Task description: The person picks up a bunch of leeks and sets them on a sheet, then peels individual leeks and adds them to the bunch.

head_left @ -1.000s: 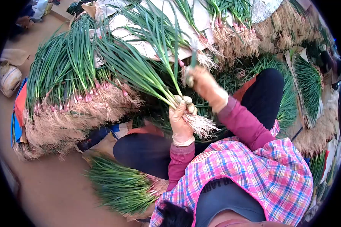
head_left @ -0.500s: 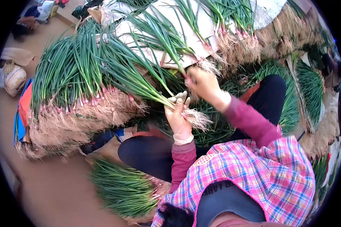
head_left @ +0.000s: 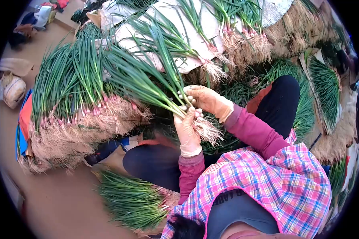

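Observation:
My left hand (head_left: 188, 134), in a pale glove, is closed around a small bunch of spring onions (head_left: 163, 102); the roots (head_left: 206, 130) hang out to the right, below my fingers. My right hand (head_left: 206, 102), gloved too, has its fingers closed on more spring onion stalks (head_left: 174, 73), right against the bunch. The fingertips of both hands nearly meet at the stalks' lower ends, and the fingers partly hide them. The green leaves slope up to the left.
A thick row of spring onions (head_left: 73, 85) with tangled roots lies to the left. Smaller bunches (head_left: 249, 24) rest on a white cloth (head_left: 151, 30) ahead. Another pile (head_left: 135, 199) lies near the floor at lower left. My bent knees (head_left: 283, 95) flank the hands.
My right hand has moved left and down from beside the cloth, bringing its spring onion stalks against the bunch in my left hand. The left hand has hardly moved.

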Action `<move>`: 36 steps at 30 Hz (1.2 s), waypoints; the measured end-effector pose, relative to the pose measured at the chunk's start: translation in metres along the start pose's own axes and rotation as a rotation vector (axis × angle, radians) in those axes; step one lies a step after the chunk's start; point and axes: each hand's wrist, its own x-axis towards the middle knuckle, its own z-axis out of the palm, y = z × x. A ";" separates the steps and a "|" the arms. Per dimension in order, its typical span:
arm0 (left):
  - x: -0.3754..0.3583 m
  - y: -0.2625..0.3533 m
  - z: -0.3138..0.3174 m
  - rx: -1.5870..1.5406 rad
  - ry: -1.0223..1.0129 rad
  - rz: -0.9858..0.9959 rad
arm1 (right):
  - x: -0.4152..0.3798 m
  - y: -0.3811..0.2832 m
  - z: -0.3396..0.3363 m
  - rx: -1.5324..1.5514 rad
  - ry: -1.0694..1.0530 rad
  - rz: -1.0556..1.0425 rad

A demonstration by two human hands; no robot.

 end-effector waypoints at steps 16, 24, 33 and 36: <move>-0.001 -0.007 -0.009 -0.023 0.056 -0.064 | -0.011 -0.003 0.000 -0.738 0.129 -0.343; 0.004 -0.006 -0.031 -0.196 -0.094 -0.183 | -0.018 -0.059 0.065 -0.682 -0.056 -0.214; 0.013 -0.032 -0.057 -0.413 -0.075 -0.295 | 0.090 -0.019 0.217 -1.550 -0.124 -0.872; 0.009 -0.003 -0.035 -0.309 -0.147 -0.114 | 0.036 -0.047 0.154 -1.634 0.122 -0.905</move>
